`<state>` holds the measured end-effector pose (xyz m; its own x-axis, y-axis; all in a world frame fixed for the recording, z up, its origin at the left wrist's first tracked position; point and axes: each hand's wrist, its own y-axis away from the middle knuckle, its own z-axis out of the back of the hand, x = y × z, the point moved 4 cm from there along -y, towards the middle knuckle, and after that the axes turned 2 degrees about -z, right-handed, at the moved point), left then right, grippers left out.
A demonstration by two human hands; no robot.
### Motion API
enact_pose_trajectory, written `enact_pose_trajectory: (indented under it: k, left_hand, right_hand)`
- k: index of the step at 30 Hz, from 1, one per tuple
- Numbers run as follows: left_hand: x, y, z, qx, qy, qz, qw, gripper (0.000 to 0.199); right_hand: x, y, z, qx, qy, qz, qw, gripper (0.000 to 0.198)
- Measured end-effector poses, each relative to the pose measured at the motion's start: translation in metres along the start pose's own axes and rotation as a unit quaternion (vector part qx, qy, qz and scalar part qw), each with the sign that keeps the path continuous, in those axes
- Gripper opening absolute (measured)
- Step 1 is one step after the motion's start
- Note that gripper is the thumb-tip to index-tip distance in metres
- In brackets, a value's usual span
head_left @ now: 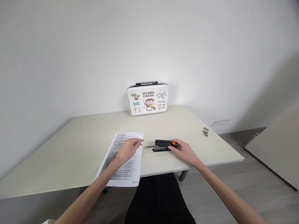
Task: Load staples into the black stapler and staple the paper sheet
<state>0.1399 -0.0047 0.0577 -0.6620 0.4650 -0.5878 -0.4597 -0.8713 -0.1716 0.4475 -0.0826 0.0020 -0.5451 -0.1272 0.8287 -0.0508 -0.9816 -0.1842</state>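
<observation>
A black stapler with an orange part at its rear lies on the table, and my right hand grips that rear end. Its metal staple tray sticks out of the front, toward the left. Between the fingertips of my left hand is a small grey strip of staples, just left of the stapler's tray. Beneath the left hand lies a printed sheet of paper, its lower end reaching past the table's front edge.
Several grey staple strips lie near the table's right edge. A white carry case with cartoon prints and a black handle stands at the back against the wall. The pale table has its front edge close to my lap.
</observation>
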Motion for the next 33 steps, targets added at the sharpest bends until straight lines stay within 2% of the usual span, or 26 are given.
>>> enact_pose_trajectory:
  k: [2, 3, 5, 7, 9, 12, 13, 17, 19, 21, 24, 27, 33]
  left_hand:
    - [-0.009, 0.008, -0.009, 0.043, 0.111, 0.023, 0.993, 0.033]
    - [-0.012, 0.012, -0.014, 0.067, 0.184, 0.042, 0.98, 0.035]
    - [-0.016, 0.018, -0.022, 0.102, 0.321, 0.084, 0.938, 0.04]
    - [-0.017, 0.022, -0.027, 0.109, 0.413, 0.118, 0.896, 0.043]
    - [-0.015, 0.022, -0.029, 0.097, 0.46, 0.143, 0.871, 0.043]
    - [-0.012, 0.019, -0.03, 0.07, 0.468, 0.161, 0.866, 0.048]
    - [-0.011, 0.017, -0.031, 0.061, 0.453, 0.162, 0.874, 0.049]
    - [-0.014, 0.014, -0.026, 0.008, 0.288, 0.128, 0.949, 0.047]
    - [-0.022, 0.017, -0.023, -0.023, 0.192, 0.08, 0.978, 0.041]
    - [-0.032, 0.023, -0.023, -0.03, 0.096, 0.01, 0.995, 0.037]
    - [-0.046, 0.032, -0.032, -0.006, -0.049, -0.077, 0.996, 0.029]
    - [-0.05, 0.033, -0.044, 0.006, -0.146, -0.103, 0.984, 0.025]
    - [-0.052, 0.028, -0.059, 0.022, -0.203, -0.127, 0.971, 0.017]
  right_hand:
    - [0.001, 0.0, 0.0, 0.0, -0.002, 0.0, 1.0, 0.042]
    - [0.001, 0.0, 0.0, 0.0, -0.002, 0.0, 1.0, 0.042]
    - [0.002, 0.0, 0.0, 0.003, -0.001, -0.001, 1.0, 0.041]
    - [0.001, -0.001, 0.0, 0.004, -0.002, -0.002, 1.0, 0.042]
    - [0.0, -0.001, 0.0, 0.006, -0.003, -0.003, 1.0, 0.041]
    - [-0.001, -0.001, 0.001, 0.007, -0.002, -0.008, 1.0, 0.041]
    - [-0.001, 0.0, 0.001, 0.007, -0.001, -0.008, 1.0, 0.04]
    - [0.0, 0.0, 0.001, 0.011, -0.002, -0.008, 1.0, 0.041]
    - [0.001, 0.0, 0.002, 0.012, 0.0, -0.008, 1.0, 0.041]
    - [0.001, 0.0, 0.002, 0.011, 0.003, -0.008, 1.0, 0.04]
    - [0.0, -0.001, 0.002, 0.004, 0.006, -0.004, 1.0, 0.039]
    - [-0.002, -0.002, 0.002, 0.002, 0.007, -0.004, 1.0, 0.039]
    - [-0.001, -0.002, 0.002, 0.002, 0.008, 0.0, 1.0, 0.039]
